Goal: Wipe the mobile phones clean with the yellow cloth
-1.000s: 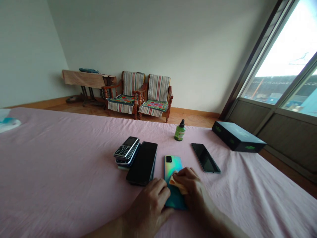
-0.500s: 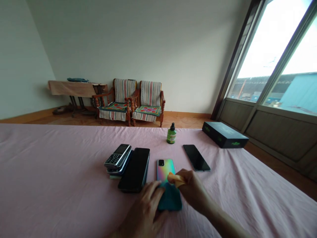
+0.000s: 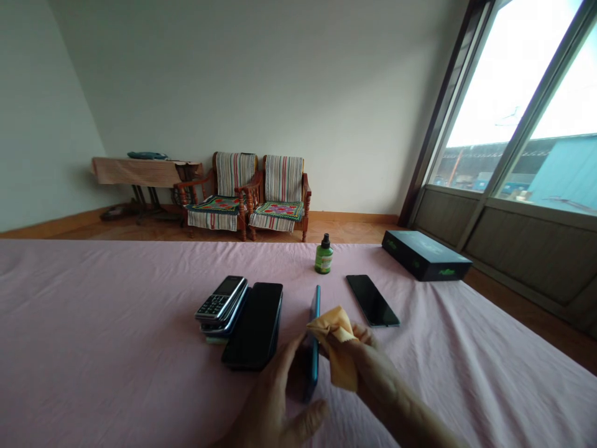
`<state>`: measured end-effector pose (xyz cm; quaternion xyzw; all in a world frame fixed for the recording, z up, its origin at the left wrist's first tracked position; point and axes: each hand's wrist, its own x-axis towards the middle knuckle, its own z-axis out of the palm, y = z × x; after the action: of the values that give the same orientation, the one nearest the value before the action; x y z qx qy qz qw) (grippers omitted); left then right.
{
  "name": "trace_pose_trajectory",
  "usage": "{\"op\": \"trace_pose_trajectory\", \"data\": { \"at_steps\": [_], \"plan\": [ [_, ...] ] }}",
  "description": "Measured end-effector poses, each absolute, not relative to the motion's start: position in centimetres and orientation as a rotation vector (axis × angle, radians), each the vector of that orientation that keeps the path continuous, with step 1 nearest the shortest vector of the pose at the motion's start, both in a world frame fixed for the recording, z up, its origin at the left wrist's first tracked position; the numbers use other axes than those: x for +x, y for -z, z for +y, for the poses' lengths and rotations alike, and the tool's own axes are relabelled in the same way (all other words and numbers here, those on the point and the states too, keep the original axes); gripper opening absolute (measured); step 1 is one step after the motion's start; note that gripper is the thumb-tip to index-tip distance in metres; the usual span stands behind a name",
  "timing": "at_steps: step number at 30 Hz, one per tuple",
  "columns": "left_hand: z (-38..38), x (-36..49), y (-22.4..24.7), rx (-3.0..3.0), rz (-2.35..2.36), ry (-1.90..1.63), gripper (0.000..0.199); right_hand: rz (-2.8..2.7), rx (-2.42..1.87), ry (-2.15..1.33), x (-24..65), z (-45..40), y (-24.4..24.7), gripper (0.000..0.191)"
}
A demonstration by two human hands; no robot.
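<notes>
A smartphone (image 3: pixel 315 361) with a blue-green edge stands tilted up on its long side in front of me, seen nearly edge-on. My left hand (image 3: pixel 275 392) curves around its left side, fingertips at the phone and thumb by its near end. In my right hand (image 3: pixel 368 354) is a bunched yellow cloth (image 3: pixel 342 361), against the phone's right side and upper edge. Part of the right fingers is hidden by the cloth. Just left of my left hand lies a large black smartphone (image 3: pixel 255 323), on top of another device.
A silver keypad phone (image 3: pixel 221 298) tops a small stack at left. Beyond are a green spray bottle (image 3: pixel 323 258), a dark-screened smartphone (image 3: pixel 372 300) and a black box (image 3: pixel 426 255). Pink cloth (image 3: pixel 116 336) covers the surface. Two wooden chairs (image 3: pixel 280 205) stand by the wall.
The smartphone has turned from lying flat, shiny back up, to standing on its edge. My left hand has shifted around it, and the cloth in my right hand hangs more unfolded.
</notes>
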<state>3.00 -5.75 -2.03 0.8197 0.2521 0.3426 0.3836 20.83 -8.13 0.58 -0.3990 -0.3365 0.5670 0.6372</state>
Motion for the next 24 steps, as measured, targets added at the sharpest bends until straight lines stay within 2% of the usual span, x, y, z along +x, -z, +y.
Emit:
{"op": "trace_pose_trajectory", "data": {
  "at_steps": [3, 6, 11, 18, 24],
  "plan": [
    [-6.0, 3.2, 2.2, 2.016, 0.781, -0.943, 0.057, -0.883, -0.887, -1.34, 19.6, -8.5, -1.0, 0.016],
    [-6.3, 3.4, 2.4, 1.991, 0.866, -0.963, 0.047, -1.131, -0.949, -1.15, 19.1, -9.0, -1.5, 0.009],
    [-6.1, 3.2, 2.3, 1.887, 0.882, -0.911, 0.055, -1.355, -0.958, -1.111, 19.7, -9.6, -1.1, 0.021],
    [-4.8, 3.5, 0.3, 1.532, 0.875, -0.756, 0.055, -1.024, -0.98, -1.174, 20.4, -8.3, -0.1, 0.004],
    [-4.1, 4.2, 0.8, 1.473, 0.858, -0.659, 0.057, -0.94, -1.088, -1.091, 20.9, -7.5, 0.0, 0.003]
  ]
}}
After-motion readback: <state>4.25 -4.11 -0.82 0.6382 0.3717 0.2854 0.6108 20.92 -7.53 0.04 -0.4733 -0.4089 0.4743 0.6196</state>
